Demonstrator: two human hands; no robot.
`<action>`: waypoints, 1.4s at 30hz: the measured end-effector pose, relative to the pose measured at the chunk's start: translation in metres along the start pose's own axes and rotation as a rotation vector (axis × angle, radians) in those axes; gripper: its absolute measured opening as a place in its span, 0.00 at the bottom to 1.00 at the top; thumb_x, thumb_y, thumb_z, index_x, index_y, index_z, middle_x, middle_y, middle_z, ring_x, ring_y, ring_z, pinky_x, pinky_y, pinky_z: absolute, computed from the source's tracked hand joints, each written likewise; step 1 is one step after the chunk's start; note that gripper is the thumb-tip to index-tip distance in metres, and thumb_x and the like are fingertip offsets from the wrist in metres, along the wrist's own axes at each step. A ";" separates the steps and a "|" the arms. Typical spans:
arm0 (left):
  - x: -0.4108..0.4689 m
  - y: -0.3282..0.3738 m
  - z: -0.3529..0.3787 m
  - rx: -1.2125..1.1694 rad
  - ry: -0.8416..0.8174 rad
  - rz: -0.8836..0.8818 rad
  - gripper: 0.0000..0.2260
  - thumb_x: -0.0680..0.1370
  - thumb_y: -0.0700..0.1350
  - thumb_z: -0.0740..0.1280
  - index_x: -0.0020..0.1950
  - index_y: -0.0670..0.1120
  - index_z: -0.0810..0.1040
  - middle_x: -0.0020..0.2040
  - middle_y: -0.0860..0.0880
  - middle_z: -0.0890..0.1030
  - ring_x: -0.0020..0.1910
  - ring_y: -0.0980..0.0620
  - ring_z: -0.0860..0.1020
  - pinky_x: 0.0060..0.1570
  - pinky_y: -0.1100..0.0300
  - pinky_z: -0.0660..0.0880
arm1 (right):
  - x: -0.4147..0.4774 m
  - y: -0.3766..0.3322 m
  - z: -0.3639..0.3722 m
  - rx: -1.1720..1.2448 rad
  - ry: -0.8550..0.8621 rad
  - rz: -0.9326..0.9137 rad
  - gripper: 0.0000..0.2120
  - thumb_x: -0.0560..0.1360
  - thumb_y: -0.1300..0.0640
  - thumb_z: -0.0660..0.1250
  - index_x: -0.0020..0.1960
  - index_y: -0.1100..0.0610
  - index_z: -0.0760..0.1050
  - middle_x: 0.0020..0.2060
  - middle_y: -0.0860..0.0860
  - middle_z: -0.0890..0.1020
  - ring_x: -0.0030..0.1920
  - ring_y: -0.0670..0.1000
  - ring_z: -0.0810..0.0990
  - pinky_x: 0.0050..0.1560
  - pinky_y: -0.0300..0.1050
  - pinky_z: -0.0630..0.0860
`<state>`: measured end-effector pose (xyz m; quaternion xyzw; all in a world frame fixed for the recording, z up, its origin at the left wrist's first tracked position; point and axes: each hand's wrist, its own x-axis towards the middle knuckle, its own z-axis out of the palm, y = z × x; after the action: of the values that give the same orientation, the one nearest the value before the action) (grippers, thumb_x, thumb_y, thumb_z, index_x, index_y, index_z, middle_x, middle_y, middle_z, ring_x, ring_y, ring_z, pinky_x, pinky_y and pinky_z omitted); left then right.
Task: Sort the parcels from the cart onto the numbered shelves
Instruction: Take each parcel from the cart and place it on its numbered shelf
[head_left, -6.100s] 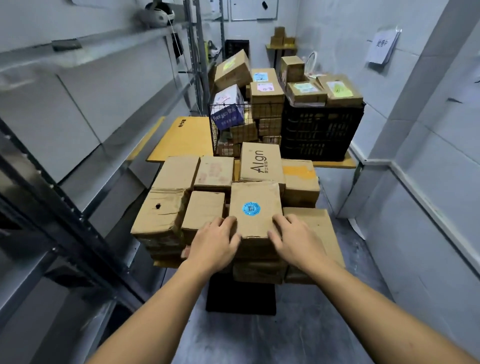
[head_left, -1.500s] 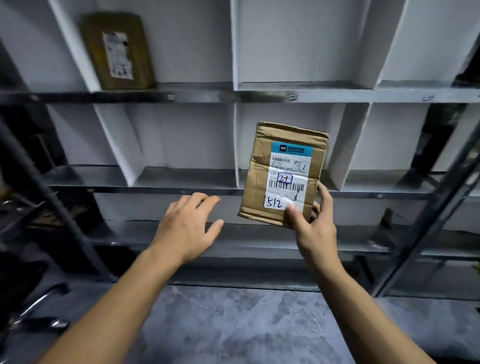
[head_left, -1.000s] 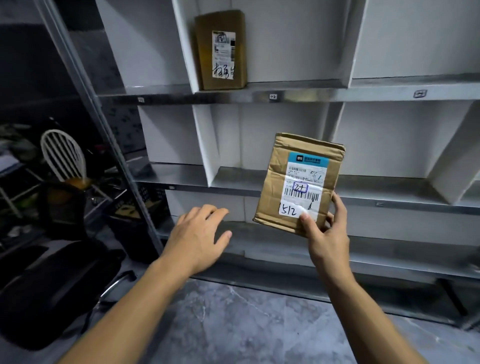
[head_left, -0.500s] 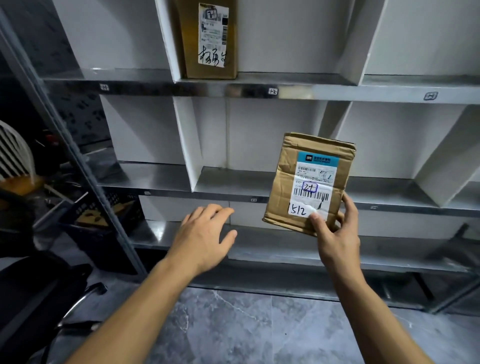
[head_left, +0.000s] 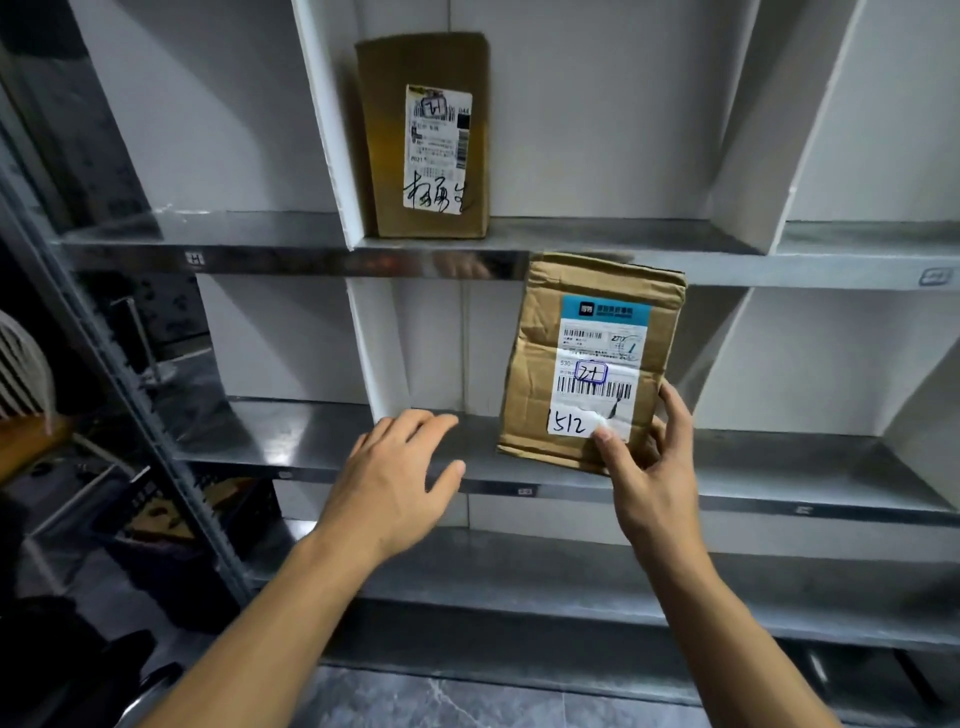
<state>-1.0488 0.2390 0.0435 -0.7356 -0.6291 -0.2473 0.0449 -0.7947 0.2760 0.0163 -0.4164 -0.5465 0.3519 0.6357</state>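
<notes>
Holding up a crumpled brown parcel (head_left: 589, 364), white label with "512" scrawled on it, in front of the middle shelf (head_left: 311, 441). Right hand (head_left: 649, 483) pinches its bottom corner; left hand (head_left: 395, 483) hovers open, fingers spread, empty.

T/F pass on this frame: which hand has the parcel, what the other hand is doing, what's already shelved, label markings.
1. The right hand holds the parcel by its lower edge. True.
2. The left hand also grips that parcel. False: it is open and apart from it, hovering in front of the middle shelf.
3. A second box stands upright on the upper shelf. True.
4. The held parcel already rests on a shelf. False: it is in the air, label facing the camera.
5. "512" is handwritten on its label. True.
</notes>
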 end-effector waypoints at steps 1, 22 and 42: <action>0.006 -0.002 -0.002 -0.009 0.018 0.004 0.24 0.76 0.61 0.54 0.70 0.54 0.68 0.63 0.56 0.72 0.61 0.53 0.70 0.61 0.53 0.69 | 0.005 -0.001 0.003 -0.002 -0.001 -0.010 0.31 0.73 0.46 0.72 0.69 0.27 0.62 0.60 0.41 0.81 0.61 0.46 0.81 0.58 0.53 0.82; 0.106 -0.033 -0.077 -0.124 0.199 0.275 0.23 0.76 0.58 0.59 0.70 0.52 0.69 0.64 0.52 0.72 0.64 0.51 0.69 0.63 0.51 0.69 | 0.071 -0.069 0.073 -0.027 0.191 -0.273 0.30 0.75 0.49 0.73 0.70 0.31 0.62 0.60 0.42 0.82 0.60 0.47 0.82 0.59 0.51 0.81; 0.182 -0.015 -0.096 -0.049 0.265 0.342 0.20 0.79 0.57 0.59 0.70 0.54 0.67 0.65 0.54 0.72 0.64 0.53 0.68 0.64 0.52 0.68 | 0.201 -0.130 0.037 -0.126 0.264 -0.351 0.31 0.76 0.55 0.72 0.71 0.33 0.62 0.57 0.47 0.82 0.55 0.44 0.83 0.58 0.52 0.81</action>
<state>-1.0764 0.3700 0.2000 -0.7937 -0.4774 -0.3457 0.1505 -0.8009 0.4098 0.2175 -0.3961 -0.5436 0.1435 0.7259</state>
